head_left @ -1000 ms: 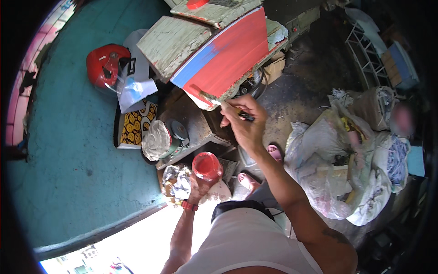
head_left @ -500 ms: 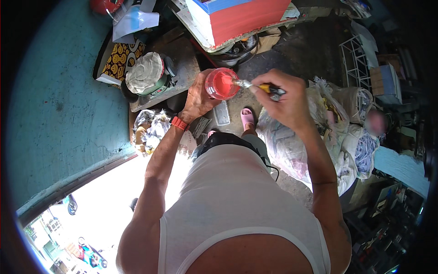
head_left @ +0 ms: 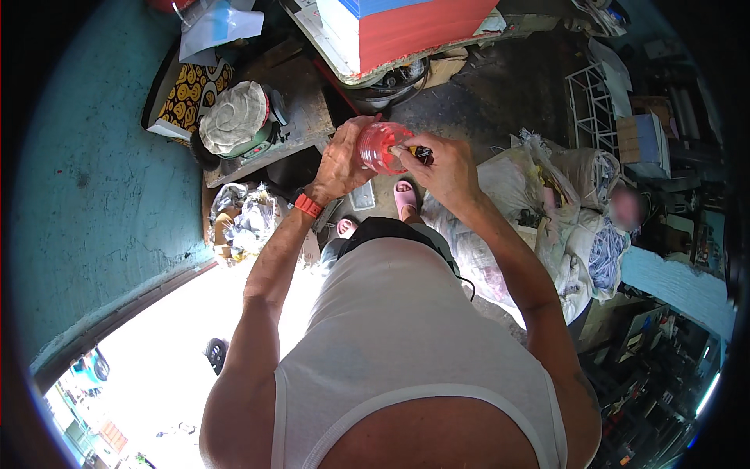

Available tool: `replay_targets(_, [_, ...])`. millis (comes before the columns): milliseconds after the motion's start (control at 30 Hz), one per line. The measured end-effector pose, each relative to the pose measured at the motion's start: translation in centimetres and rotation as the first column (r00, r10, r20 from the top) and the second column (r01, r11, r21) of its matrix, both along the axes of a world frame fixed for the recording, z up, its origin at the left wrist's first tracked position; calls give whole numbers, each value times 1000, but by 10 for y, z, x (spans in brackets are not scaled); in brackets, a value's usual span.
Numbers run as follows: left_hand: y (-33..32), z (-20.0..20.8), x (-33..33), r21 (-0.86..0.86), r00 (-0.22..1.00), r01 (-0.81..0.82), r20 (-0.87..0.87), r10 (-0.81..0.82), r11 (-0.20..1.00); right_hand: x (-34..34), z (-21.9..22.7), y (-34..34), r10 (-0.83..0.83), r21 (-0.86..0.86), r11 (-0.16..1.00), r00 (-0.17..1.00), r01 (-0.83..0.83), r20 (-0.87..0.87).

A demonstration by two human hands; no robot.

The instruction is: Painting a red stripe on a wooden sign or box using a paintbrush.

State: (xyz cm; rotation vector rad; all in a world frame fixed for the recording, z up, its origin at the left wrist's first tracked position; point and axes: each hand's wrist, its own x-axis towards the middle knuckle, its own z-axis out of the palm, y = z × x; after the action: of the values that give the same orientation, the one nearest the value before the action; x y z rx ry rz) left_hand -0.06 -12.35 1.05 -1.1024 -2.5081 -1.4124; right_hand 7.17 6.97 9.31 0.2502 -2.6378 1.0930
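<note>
My left hand [head_left: 341, 162] is wrapped round a clear plastic jar [head_left: 376, 150] with red paint in it, held up in front of me and tipped toward the right. A red watch band [head_left: 308, 205] is on that wrist. My right hand [head_left: 447, 170] grips a paintbrush [head_left: 423, 153] with a yellow and black handle. The brush's front end is inside the jar's mouth, so its bristles are hidden. Beyond the jar, a box-shaped piece [head_left: 414, 35] painted red, white and blue stands on a worn table [head_left: 344, 66].
On a low bench [head_left: 308, 125] at the left sits a round object with a crumpled grey cover [head_left: 234, 117], beside a patterned box [head_left: 187, 94]. Large stuffed sacks [head_left: 500, 195] lie at my right. A blue wall [head_left: 94, 180] runs along the left, and a white wire rack [head_left: 594, 109] stands far right.
My right hand has moved left and pushed the brush deeper into the jar. The jar has tilted further to the right. The whole view has shifted slightly.
</note>
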Motion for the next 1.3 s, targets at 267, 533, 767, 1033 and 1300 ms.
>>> replay_targets(267, [8, -14, -11, -30, 998, -28, 51, 30, 999, -17, -13, 16, 23, 11, 1000, 991, -25, 135])
replay_targets(533, [27, -21, -29, -41, 960, -179, 210, 184, 983, -51, 4, 71, -31, -732, 593, 918, 336, 396])
replay_targets(767, [61, -15, -47, -72, 949, -244, 187, 253, 967, -86, -37, 108, -29, -820, 201, 840, 535, 541])
replay_targets(1033, [89, -25, -56, -33, 903, -337, 273, 333, 941, -114, -49, 136, 261, -821, -5, 793, 571, 550])
replay_targets(1300, [101, -29, -59, 80, 832, -437, 414, 369, 896, -132, -43, 160, 450, -979, 161, 873, 126, 187])
